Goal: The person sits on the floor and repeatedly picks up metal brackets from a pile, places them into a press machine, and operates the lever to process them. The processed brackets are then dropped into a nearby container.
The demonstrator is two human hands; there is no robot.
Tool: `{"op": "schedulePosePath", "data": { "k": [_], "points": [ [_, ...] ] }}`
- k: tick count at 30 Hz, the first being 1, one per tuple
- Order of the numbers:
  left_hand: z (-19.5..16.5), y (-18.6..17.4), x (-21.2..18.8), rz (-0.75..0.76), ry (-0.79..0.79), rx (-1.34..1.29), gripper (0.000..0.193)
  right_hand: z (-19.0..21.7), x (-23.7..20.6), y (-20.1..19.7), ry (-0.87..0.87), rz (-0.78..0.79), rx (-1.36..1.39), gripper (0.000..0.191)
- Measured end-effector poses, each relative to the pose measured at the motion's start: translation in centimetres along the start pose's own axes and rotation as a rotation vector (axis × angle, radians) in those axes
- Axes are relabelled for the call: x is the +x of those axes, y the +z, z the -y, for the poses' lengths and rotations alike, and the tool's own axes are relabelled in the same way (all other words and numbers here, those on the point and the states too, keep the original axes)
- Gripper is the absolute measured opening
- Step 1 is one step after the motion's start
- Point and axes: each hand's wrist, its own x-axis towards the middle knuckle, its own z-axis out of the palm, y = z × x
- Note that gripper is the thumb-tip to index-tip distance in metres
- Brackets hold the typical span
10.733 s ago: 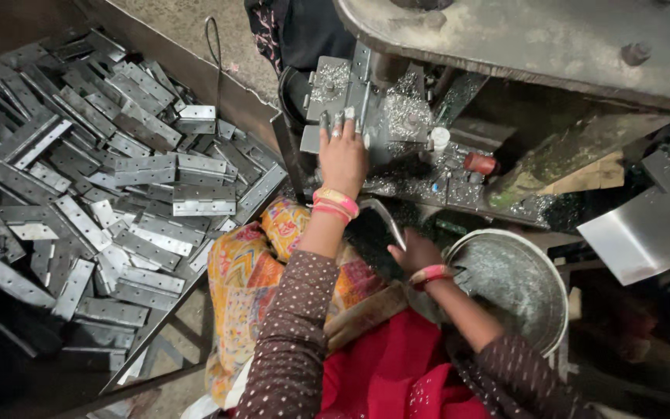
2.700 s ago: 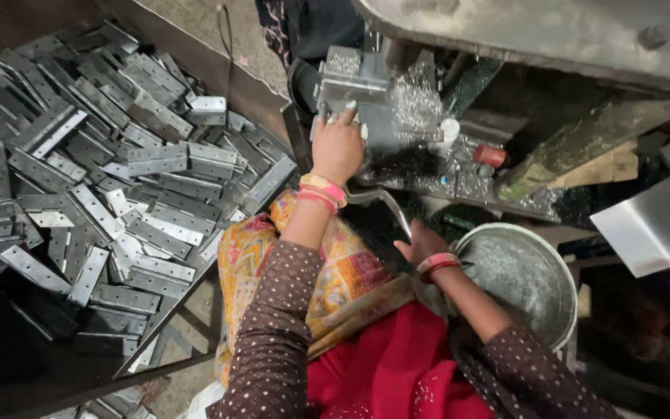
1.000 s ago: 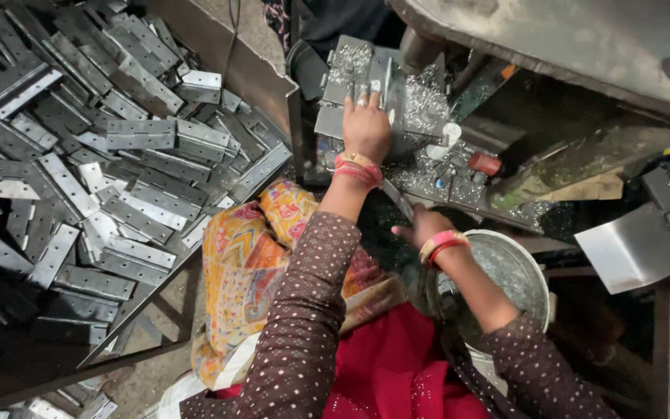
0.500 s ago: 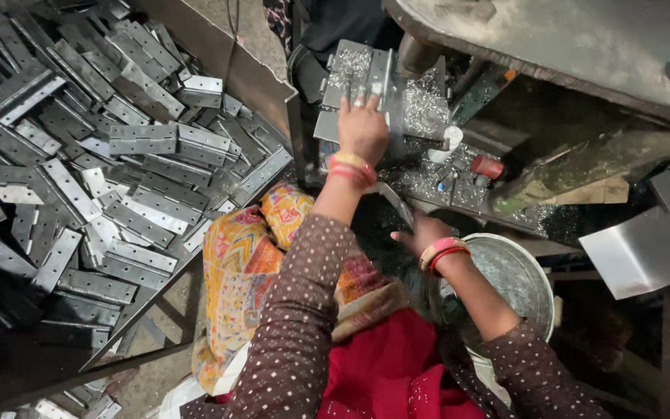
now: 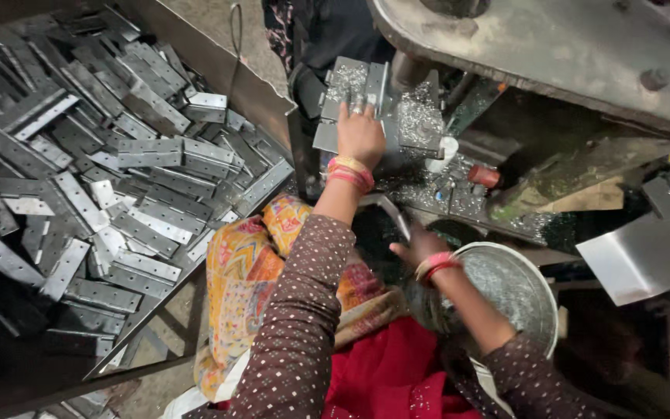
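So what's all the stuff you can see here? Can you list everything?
Flat metal plates: too many to count, grey, heaped in the bin at left.
Bin: one, dark metal, left.
Machine block: one, grey, top centre, under the left hand.
Metal shavings: silvery pile, beside the block.
Round pan: one, silver, lower right.
Bent metal sheet: one, silver, right.
Patterned cloth: one, orange-yellow, on the lap.
Left hand: on the block.
Right hand: by the pan's rim, blurred.
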Motion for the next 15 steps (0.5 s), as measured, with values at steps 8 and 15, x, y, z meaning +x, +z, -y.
{"op": "schedulePosePath", "data": {
  "k": [8, 15],
  "points": [
    [0.0, 0.2, 0.8, -0.024, -0.025, -0.052, 0.031, 0.6, -1.7, 3.4, 0.119, -0.144, 0.112, 0.056],
    [0.6, 0.4, 0.4, -0.008, -0.004, -0.051, 0.030, 0.7, -1.6, 4.4, 0.054, -0.129, 0.082, 0.066]
  ]
}}
